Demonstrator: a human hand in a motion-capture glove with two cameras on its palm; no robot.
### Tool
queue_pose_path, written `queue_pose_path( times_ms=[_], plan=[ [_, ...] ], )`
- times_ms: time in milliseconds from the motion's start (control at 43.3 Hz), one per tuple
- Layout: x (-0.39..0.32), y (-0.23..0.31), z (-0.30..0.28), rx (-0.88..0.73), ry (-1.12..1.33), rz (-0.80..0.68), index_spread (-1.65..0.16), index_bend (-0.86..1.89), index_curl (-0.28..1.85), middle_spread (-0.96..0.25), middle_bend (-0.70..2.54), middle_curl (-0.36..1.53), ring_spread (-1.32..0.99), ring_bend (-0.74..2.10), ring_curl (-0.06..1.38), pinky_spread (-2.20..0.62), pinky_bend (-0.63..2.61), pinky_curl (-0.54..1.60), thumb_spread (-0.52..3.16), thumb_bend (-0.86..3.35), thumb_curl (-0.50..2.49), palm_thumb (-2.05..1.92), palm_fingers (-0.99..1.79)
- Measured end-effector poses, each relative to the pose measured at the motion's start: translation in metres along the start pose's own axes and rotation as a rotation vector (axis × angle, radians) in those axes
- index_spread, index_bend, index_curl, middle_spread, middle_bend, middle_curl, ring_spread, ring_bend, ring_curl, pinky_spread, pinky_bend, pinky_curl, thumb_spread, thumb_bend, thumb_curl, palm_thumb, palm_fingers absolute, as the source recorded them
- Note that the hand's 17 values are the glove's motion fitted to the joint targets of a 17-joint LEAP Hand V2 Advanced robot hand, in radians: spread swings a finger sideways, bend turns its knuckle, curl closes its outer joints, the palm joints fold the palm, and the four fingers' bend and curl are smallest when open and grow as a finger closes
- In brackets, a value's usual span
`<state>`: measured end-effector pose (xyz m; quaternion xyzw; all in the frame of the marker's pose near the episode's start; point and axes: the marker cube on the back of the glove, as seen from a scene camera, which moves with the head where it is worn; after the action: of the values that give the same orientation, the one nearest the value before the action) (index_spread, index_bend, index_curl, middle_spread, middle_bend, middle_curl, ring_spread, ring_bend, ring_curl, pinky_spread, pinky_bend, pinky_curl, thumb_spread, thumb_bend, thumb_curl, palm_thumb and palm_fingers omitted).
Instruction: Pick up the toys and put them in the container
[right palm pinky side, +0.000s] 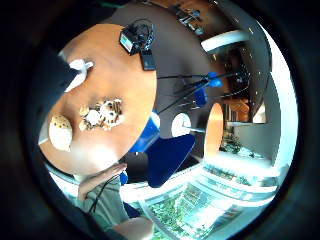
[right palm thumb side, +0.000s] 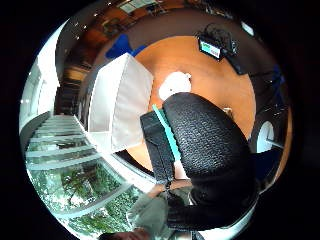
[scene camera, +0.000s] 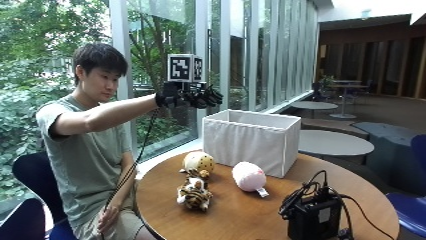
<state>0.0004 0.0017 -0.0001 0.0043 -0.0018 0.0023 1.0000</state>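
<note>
My gloved right hand (scene camera: 192, 95) is raised high over the table's window side, left of the white fabric container (scene camera: 253, 140). Its fingers hang loosely curled and hold nothing. Three plush toys lie on the round wooden table (scene camera: 226, 220). A yellow spotted one (scene camera: 198, 162) sits by the container's corner, a tiger (scene camera: 194, 194) in front of it, and a pink one (scene camera: 249, 176) against the container's front. From the palm I look down on the tiger (right palm pinky side: 104, 115), the yellow toy (right palm pinky side: 61, 132), the pink toy (right palm thumb side: 175, 84) and the container (right palm thumb side: 120, 100). The glove (right palm thumb side: 210, 145) covers much of the thumb side view.
A black device with cables (scene camera: 313, 217) stands at the table's near right edge, and shows as the device (right palm pinky side: 134, 39) from above. The person's bare left hand (scene camera: 106, 216) rests in their lap. Blue chairs (right palm pinky side: 167, 155) stand round the table, and windows run behind it.
</note>
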Motion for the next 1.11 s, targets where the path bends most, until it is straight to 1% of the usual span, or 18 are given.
queue_pose_path(
  times_ms=[116, 254, 509, 647, 763, 878, 971, 1040, 1063, 1110],
  plan=[
    [0.002, 0.005, -0.003, 0.012, -0.013, 0.001, -0.16, 0.08, 0.03, -0.08, 0.14, 0.05, -0.04, 0.27, 0.06, -0.02, 0.56, 0.16, 0.77, -0.05, 0.0, -0.08, -0.07],
    [0.008, 0.012, -0.012, 0.03, 0.028, 0.02, -0.2, 0.08, 0.06, -0.1, 0.16, 0.09, -0.05, 0.32, 0.1, -0.03, 0.63, 0.21, 1.06, -0.05, 0.02, -0.08, -0.13],
    [0.01, 0.02, -0.022, 0.035, 0.03, 0.014, -0.22, 0.09, 0.1, -0.06, 0.17, 0.16, -0.07, 0.35, 0.15, -0.03, 0.66, 0.26, 1.29, -0.05, 0.05, -0.09, -0.16],
    [0.013, 0.021, -0.015, -0.004, -0.044, -0.033, -0.22, 0.09, 0.11, -0.05, 0.16, 0.18, -0.07, 0.35, 0.16, -0.03, 0.66, 0.27, 1.33, -0.06, 0.06, -0.1, -0.17],
    [0.017, 0.02, 0.008, -0.057, -0.092, -0.086, -0.22, 0.09, 0.13, -0.06, 0.15, 0.19, -0.07, 0.34, 0.18, -0.04, 0.66, 0.28, 1.35, -0.06, 0.06, -0.1, -0.18],
    [0.019, 0.015, 0.04, -0.117, -0.069, -0.059, -0.22, 0.09, 0.13, -0.07, 0.15, 0.2, -0.08, 0.32, 0.19, -0.03, 0.67, 0.3, 1.35, -0.05, 0.08, -0.08, -0.2],
    [0.017, 0.01, 0.08, -0.158, -0.059, -0.037, -0.22, 0.06, 0.13, -0.05, 0.14, 0.21, -0.07, 0.3, 0.19, -0.02, 0.69, 0.31, 1.32, -0.05, 0.1, -0.07, -0.25],
    [0.02, 0.001, 0.115, -0.178, -0.037, -0.01, -0.22, 0.04, 0.12, -0.05, 0.13, 0.2, -0.06, 0.29, 0.2, -0.01, 0.77, 0.33, 1.29, -0.05, 0.11, -0.07, -0.23],
    [0.02, -0.001, 0.127, -0.187, -0.029, -0.01, -0.22, 0.01, 0.11, -0.04, 0.11, 0.2, -0.05, 0.31, 0.2, 0.0, 0.85, 0.35, 1.28, -0.05, 0.11, -0.07, -0.2],
    [0.023, -0.004, 0.149, -0.21, 0.008, -0.053, -0.21, -0.01, 0.1, -0.03, 0.1, 0.2, -0.04, 0.33, 0.21, 0.01, 0.94, 0.37, 1.25, -0.05, 0.13, -0.06, -0.19]
  ],
)
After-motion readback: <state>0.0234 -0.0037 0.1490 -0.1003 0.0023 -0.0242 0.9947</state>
